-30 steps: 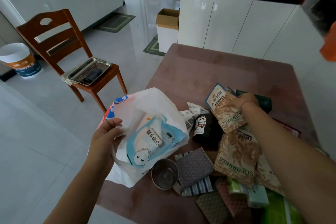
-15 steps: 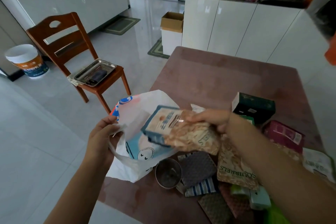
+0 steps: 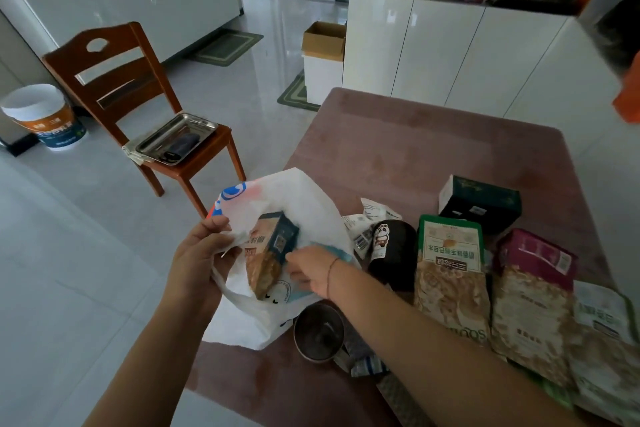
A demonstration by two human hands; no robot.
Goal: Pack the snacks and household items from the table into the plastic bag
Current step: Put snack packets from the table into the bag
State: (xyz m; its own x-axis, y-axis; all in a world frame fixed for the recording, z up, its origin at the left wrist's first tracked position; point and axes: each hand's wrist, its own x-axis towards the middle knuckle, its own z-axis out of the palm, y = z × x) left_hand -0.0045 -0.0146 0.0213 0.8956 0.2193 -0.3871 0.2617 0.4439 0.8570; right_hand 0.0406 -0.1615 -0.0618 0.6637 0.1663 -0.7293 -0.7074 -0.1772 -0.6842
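Head view: cluttered pink table (image 3: 433,149), wooden chair (image 3: 138,97), tiled floor (image 3: 69,270).

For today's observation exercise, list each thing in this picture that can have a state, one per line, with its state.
Plastic bag: mouth held open, partly filled.
Left hand: gripping the bag's rim.
Right hand: holding the snack pack.
Snack pack: partly inside the bag.
Green-topped pack: lying flat on the table.
Dark box: closed.
Metal cup: on its side, empty.
Cardboard box: flaps open.

Left hand (image 3: 199,255) pinched closed in a grip; right hand (image 3: 310,272) curled, palm down, forearm extended.
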